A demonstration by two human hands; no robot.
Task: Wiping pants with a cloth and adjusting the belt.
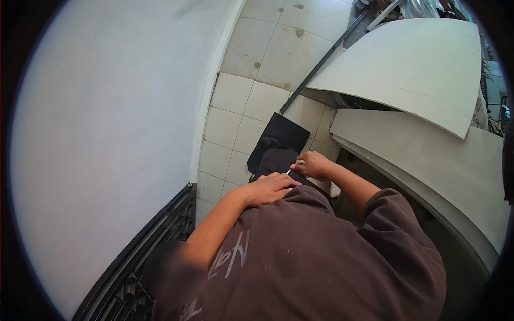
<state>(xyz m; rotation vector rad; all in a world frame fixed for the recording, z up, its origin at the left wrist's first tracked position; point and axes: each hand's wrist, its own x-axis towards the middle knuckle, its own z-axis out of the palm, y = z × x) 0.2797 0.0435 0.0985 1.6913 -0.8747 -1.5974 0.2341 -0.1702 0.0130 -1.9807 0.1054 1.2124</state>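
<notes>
My left hand (272, 188) lies on the dark clothing over my lap, its fingers stretched out and nearly flat. Just to its right, my right hand (312, 164) is closed in a pinch, with a thin white stick-like piece (289, 172) showing at its fingertips. The full shape of this piece is hidden by the fingers. Below the right wrist, a pale cloth-like thing (327, 185) shows against the dark trousers (276, 159). A brown short-sleeved shirt (321, 241) fills the lower middle.
At left stands a white wall (118, 107), with a black metal grille (155, 235) below it. A black flat panel (281, 134) and a long dark bar (324, 61) lie ahead on white floor tiles (235, 117). Large white boards (412, 64) lean at right, near assorted clutter.
</notes>
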